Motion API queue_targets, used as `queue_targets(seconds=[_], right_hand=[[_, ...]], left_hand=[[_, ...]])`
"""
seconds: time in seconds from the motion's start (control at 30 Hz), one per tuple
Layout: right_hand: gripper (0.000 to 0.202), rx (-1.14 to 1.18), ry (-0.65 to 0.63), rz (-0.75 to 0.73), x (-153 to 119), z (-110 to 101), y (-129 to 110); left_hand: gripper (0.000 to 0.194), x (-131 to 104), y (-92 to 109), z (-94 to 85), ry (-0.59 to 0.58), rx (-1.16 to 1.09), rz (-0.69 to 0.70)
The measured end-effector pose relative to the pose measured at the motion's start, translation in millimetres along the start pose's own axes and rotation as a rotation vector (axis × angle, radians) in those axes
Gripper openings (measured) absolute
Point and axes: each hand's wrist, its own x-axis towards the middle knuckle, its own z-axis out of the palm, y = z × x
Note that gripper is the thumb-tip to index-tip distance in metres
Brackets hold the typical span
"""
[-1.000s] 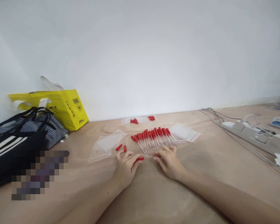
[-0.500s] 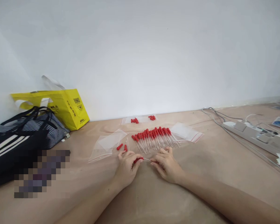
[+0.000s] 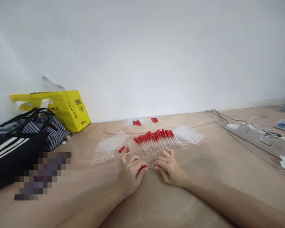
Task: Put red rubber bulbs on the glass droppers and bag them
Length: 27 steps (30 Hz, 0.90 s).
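Between finger and thumb, my left hand point(image 3: 132, 172) pinches a red rubber bulb point(image 3: 142, 167). My right hand point(image 3: 169, 167) is closed on the thin clear tube point(image 3: 150, 166) that runs from the bulb's end; its far part is hidden by the fingers. Just beyond my hands lies a row of clear droppers with red bulbs point(image 3: 154, 136), side by side. Two loose red bulbs point(image 3: 122, 149) rest left of the row, near clear tubes point(image 3: 129, 147) beyond my left hand.
Clear zip bags lie left point(image 3: 109, 146) and right point(image 3: 190, 134) of the row. Small red bulbs point(image 3: 137, 122) sit on another bag near the wall. A yellow bag point(image 3: 73, 110) and black bag point(image 3: 19, 152) stand left; a power strip point(image 3: 258, 139) with cables lies right.
My left hand has shifted slightly, and its fingers now cover more of the red bulb. The tube between my hands lies more level. My right hand has hardly moved.
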Motion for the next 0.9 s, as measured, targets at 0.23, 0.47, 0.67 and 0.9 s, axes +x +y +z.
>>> queue_targets(seconds=[0.23,0.47,0.67,0.9], right_hand=[[0.017,0.031,-0.002,0.007,2.9,2.6,-3.4],[0.017,0.030,-0.032,-0.004,5.0,4.4,-2.8],[0.018,0.065,-0.013,0.036,6.0,1.9,6.7],[0.015,-0.007,-0.092,0.036,4.0,-7.8,6.3]], left_hand=[[0.015,-0.3,2.0,-1.8,0.006,0.010,0.017],[0.015,0.1,-0.9,-1.4,-0.034,0.001,0.017],[0.012,1.2,-11.1,-9.7,-0.073,0.034,0.041],[0.013,-1.0,-22.0,-13.1,-0.121,0.045,0.038]])
